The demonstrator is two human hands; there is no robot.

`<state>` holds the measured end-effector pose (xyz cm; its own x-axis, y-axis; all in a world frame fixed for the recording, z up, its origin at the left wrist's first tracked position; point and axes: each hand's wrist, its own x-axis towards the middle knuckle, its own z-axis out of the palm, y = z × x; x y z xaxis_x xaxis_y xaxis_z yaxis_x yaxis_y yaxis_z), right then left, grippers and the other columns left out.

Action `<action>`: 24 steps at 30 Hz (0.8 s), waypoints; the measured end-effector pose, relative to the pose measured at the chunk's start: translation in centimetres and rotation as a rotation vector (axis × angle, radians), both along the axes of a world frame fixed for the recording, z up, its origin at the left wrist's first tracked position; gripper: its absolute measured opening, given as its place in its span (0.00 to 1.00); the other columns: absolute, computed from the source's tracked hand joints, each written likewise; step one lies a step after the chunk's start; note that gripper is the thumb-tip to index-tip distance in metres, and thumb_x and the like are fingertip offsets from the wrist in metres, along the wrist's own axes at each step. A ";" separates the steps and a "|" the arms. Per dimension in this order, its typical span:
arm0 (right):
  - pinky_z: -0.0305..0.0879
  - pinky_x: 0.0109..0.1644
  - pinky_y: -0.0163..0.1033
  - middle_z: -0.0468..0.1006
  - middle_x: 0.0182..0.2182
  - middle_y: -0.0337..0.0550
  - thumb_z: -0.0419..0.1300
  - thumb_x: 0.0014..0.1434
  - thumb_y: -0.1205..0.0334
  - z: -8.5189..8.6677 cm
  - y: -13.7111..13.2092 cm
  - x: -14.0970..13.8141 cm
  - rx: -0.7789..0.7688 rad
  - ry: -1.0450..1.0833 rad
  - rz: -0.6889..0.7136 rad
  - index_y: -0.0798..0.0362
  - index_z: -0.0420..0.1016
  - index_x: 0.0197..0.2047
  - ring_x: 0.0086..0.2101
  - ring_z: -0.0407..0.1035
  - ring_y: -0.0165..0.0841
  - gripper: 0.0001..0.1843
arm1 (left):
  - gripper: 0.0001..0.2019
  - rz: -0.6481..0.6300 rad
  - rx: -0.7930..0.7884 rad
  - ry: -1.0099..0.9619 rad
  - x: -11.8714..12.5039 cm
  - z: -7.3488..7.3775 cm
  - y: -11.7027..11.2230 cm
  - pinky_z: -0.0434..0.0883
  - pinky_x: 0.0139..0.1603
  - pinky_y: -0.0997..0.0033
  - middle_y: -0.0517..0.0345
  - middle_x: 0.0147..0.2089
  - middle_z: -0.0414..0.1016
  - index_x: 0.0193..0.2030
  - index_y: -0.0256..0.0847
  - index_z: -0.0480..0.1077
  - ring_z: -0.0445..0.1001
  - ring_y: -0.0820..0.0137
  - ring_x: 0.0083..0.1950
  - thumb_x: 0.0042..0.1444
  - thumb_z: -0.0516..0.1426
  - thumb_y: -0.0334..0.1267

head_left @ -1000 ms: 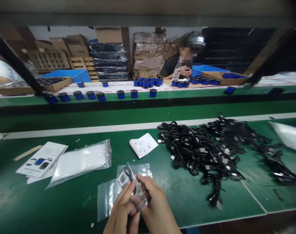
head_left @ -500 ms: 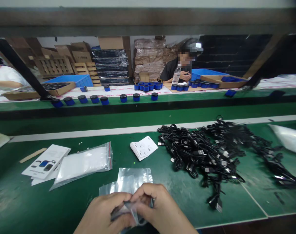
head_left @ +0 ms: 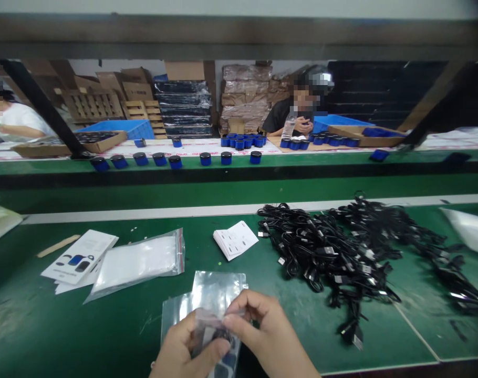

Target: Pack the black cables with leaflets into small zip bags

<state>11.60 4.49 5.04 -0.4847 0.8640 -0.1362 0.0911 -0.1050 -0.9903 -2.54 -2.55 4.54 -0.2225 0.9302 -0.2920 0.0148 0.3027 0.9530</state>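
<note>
Low in the middle, my left hand [head_left: 186, 346] grips a small clear plastic bag [head_left: 205, 326], its thumb pressed on the front. Something dark, perhaps a coiled cable, shows through the plastic, with blue-and-dark printing below it. My right hand [head_left: 268, 325] pinches the bag's upper edge between thumb and fingers. Just beyond my hands, several flat clear bags [head_left: 217, 286] lie overlapping on the green table. A large heap of black USB cables [head_left: 315, 244] spreads to the right. A stack of small printed sheets [head_left: 236, 240] sits ahead of the hands.
Leaflets [head_left: 79, 257] and a zip bag of white contents [head_left: 138, 262] lie left. A row of blue, black-topped jar-shaped items [head_left: 205, 158] lines the raised ledge. Across it, a person [head_left: 286, 113] sits near a plastic bottle [head_left: 289, 126]; another person [head_left: 14, 118] is at far left.
The bag has turned more upright and its contents show more clearly. My right hand has moved slightly right, pinching the top edge. The view has shifted slightly.
</note>
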 end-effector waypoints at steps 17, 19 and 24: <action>0.58 0.31 0.34 0.69 0.22 0.37 0.58 0.54 0.58 0.1 0.0 1.1 0.091 -0.091 0.059 0.54 0.72 0.26 0.25 0.62 0.31 0.10 | 0.16 0.210 0.144 0.112 -0.3 0.9 0.0 0.67 0.24 0.78 0.61 0.28 0.75 0.28 0.42 0.74 0.72 0.70 0.27 0.50 0.60 0.54; 0.58 0.30 0.34 0.68 0.21 0.37 0.59 0.53 0.58 0.1 0.1 1.2 0.091 -0.109 0.047 0.54 0.71 0.25 0.25 0.62 0.31 0.10 | 0.16 0.202 0.189 0.153 -0.5 0.9 0.0 0.66 0.23 0.78 0.60 0.31 0.75 0.27 0.42 0.73 0.71 0.70 0.28 0.51 0.59 0.53; 0.62 0.34 0.35 0.73 0.30 0.41 0.65 0.47 0.55 -1.9 -0.5 0.1 -0.012 0.069 0.008 0.54 0.72 0.40 0.28 0.64 0.32 0.18 | 0.16 0.347 0.170 0.293 -0.1 1.1 0.2 0.67 0.29 0.77 0.65 0.26 0.71 0.31 0.45 0.69 0.70 0.72 0.27 0.57 0.53 0.55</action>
<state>11.66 3.99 3.18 -0.5001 0.8587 -0.1122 0.0235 -0.1161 -0.9930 -2.61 -2.38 5.64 -0.5780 0.8158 -0.0215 0.2152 0.1778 0.9602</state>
